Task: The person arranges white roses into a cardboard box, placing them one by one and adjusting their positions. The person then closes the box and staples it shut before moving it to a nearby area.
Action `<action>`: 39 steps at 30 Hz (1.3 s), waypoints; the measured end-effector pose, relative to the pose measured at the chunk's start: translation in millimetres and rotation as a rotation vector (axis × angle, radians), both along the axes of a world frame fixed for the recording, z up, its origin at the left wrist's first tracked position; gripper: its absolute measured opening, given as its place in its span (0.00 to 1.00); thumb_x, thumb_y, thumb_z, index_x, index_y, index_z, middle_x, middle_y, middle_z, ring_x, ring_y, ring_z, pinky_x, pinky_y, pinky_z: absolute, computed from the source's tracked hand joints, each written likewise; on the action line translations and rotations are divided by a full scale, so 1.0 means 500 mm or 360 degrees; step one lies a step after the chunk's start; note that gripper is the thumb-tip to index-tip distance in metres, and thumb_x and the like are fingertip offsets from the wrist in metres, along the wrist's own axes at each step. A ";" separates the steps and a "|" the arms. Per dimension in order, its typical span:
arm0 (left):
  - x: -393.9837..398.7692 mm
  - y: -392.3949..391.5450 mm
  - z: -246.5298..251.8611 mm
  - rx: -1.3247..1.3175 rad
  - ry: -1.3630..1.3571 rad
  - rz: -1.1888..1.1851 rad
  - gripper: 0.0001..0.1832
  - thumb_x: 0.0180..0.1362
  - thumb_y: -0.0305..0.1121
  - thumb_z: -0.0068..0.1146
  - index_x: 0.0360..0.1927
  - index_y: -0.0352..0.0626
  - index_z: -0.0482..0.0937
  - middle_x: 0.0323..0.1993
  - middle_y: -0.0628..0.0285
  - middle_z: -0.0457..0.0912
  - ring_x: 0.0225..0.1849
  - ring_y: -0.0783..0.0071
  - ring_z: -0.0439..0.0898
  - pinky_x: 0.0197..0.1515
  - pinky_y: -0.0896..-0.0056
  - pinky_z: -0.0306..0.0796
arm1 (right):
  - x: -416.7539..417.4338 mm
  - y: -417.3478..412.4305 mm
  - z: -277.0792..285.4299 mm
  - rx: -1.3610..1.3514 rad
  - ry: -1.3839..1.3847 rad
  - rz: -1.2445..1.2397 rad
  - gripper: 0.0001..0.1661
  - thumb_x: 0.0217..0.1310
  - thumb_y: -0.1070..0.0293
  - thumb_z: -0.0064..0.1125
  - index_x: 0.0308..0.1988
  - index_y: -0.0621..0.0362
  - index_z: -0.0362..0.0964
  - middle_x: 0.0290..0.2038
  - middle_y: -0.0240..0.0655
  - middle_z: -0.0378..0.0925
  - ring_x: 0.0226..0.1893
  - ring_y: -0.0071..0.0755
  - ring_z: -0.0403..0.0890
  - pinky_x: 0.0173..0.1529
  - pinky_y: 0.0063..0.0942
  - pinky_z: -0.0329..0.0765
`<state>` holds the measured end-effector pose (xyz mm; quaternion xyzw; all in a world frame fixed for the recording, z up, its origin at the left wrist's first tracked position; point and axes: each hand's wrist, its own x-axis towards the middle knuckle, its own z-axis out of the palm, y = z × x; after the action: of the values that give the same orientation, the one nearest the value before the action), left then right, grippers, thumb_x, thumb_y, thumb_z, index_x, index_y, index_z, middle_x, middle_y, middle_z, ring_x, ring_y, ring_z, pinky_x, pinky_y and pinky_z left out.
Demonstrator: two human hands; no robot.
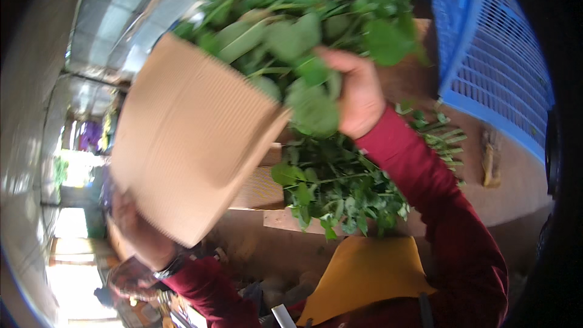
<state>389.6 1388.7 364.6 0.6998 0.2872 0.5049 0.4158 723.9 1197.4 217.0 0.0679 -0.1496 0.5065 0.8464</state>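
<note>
A large bunch of leafy green stems (pixel 291 32) is partly wrapped in a sheet of corrugated cardboard (pixel 191 132). My left hand (pixel 143 232) holds the lower left edge of the cardboard; some of its fingers are hidden behind it. My right hand (pixel 357 91) is at the bunch, with leaves over its fingers, so its exact grip is partly hidden. Below the raised bundle, more leafy stems (pixel 346 187) lie on the table, beside stacked corrugated cardboard (pixel 259 187).
A blue plastic crate (pixel 492 54) stands at the upper right. A narrow wooden piece (pixel 491 159) and cut stems (pixel 446 141) lie on the brown table (pixel 514 200). A person in patterned clothing (pixel 134 278) is at the lower left.
</note>
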 end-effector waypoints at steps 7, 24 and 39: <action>-0.131 0.004 -0.035 -0.0107 -0.0053 -0.0056 0.28 0.71 0.41 0.52 0.69 0.35 0.73 0.63 0.49 0.79 0.64 0.55 0.79 0.65 0.53 0.74 | -0.302 0.052 -0.038 -0.0205 -0.0199 -0.0249 0.16 0.66 0.68 0.59 0.52 0.62 0.80 0.48 0.42 0.86 0.48 0.44 0.87 0.60 0.47 0.83; -0.286 -0.181 -0.004 0.0016 0.0052 0.0049 0.21 0.72 0.33 0.55 0.64 0.33 0.77 0.56 0.54 0.84 0.58 0.65 0.83 0.59 0.63 0.78 | -0.564 -0.289 -0.117 -0.0247 -0.0190 0.0293 0.17 0.68 0.65 0.58 0.53 0.59 0.80 0.52 0.38 0.86 0.52 0.41 0.85 0.61 0.43 0.80; -0.214 -0.232 0.132 -0.0186 0.0301 -0.0711 0.17 0.76 0.30 0.56 0.63 0.32 0.79 0.55 0.59 0.86 0.55 0.71 0.84 0.58 0.70 0.78 | -0.419 -0.416 -0.031 -0.0543 -0.0021 -0.0386 0.19 0.68 0.62 0.58 0.55 0.54 0.80 0.57 0.33 0.85 0.57 0.37 0.82 0.64 0.43 0.76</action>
<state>282.6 1272.9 430.6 0.7649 0.1917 0.3151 0.5282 514.4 989.7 201.3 -0.0982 -0.0743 0.4194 0.8994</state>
